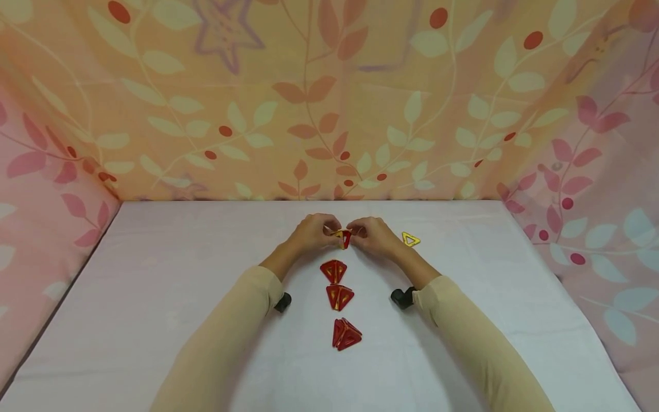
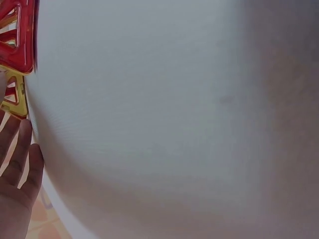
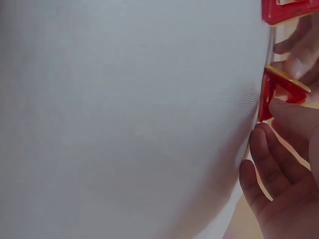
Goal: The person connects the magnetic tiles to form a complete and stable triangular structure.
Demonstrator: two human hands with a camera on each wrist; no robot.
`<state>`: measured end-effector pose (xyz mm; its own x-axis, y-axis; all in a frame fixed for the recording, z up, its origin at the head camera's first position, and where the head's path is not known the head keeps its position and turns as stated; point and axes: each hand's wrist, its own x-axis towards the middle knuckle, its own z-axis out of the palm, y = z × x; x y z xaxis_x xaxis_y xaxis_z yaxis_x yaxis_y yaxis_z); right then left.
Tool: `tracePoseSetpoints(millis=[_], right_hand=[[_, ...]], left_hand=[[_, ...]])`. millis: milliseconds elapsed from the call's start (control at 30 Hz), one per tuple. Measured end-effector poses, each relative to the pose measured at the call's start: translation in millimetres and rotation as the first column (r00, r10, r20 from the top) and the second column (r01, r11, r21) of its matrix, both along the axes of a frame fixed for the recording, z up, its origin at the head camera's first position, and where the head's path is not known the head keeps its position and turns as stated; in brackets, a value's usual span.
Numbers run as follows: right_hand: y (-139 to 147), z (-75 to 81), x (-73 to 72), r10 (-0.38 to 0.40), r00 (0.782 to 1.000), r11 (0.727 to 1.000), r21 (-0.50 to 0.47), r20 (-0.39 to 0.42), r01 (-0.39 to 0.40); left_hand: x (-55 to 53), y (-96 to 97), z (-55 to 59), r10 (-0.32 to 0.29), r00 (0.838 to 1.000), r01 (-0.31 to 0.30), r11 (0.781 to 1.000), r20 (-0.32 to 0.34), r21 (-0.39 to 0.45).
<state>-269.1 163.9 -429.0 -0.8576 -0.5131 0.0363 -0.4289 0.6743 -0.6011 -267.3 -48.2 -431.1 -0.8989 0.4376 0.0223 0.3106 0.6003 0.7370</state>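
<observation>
My left hand [image 1: 315, 233] and right hand [image 1: 377, 236] meet near the far part of the table, both on a small group of triangular magnetic tiles. A yellow triangular tile [image 2: 20, 102] is at the left fingertips. The right thumb and fingers pinch a red triangular tile [image 3: 267, 94], which stands tilted against a yellow one. Nearer to me, red and yellow tiles form three small pyramids, a far one [image 1: 333, 271], a middle one [image 1: 340, 297] and a near one [image 1: 347, 335]. The far and middle pyramids almost touch.
A single yellow triangular tile [image 1: 410, 239] lies flat to the right of the right hand. White cloth covers the table [image 1: 154, 286]. Patterned curtains [image 1: 309, 114] hang along the back and both sides. A black device [image 1: 403, 298] sits by the right wrist, another [image 1: 282, 302] by the left.
</observation>
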Motion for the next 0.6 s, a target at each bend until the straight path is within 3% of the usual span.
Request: tracePoseSetpoints(millis=[300, 600], right_hand=[[33, 13.6, 4.3, -0.030, 1.000, 0.999, -0.035, 0.006, 0.030], [105, 16.4, 8.2, -0.128, 0.992, 0.991, 0.028, 0.013, 0.127]], left_hand=[[-0.5, -1.4, 0.1, 0.002, 0.999, 0.001, 0.998, 0.048, -0.063], [0.4, 0.1, 1.4, 0.003, 0.997, 0.004, 0.996, 0.083, -0.084]])
